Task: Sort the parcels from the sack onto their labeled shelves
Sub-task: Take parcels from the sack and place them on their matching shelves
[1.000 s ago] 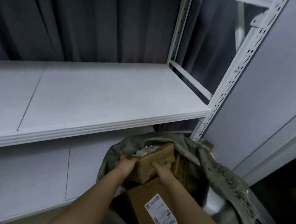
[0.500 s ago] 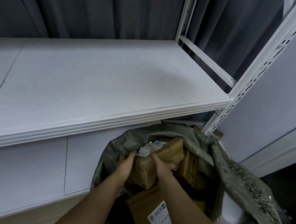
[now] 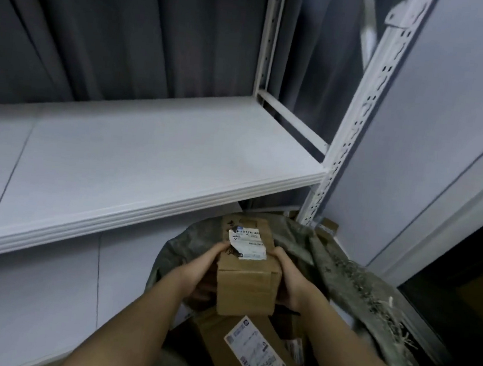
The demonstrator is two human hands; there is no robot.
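A small brown cardboard parcel [image 3: 246,284] with a torn white label on top is lifted above the mouth of the grey-green woven sack [image 3: 352,281]. My left hand [image 3: 201,268] grips its left side and my right hand [image 3: 292,280] grips its right side. Below it in the sack lies a larger brown parcel [image 3: 248,359] with a white label reading 2097. More parcels deeper in the sack are mostly hidden. The white shelf board [image 3: 134,171] stretches just above and behind the sack, with nothing on it.
A white perforated upright [image 3: 357,117] of the shelf unit stands at the right, next to a pale wall panel [image 3: 448,130]. Dark grey curtains [image 3: 116,29] hang behind the shelf. A lower white shelf board [image 3: 28,303] lies at the left below.
Both hands have lifted the small parcel up out of the sack and turned it so its labelled top faces me. The view has tilted slightly.
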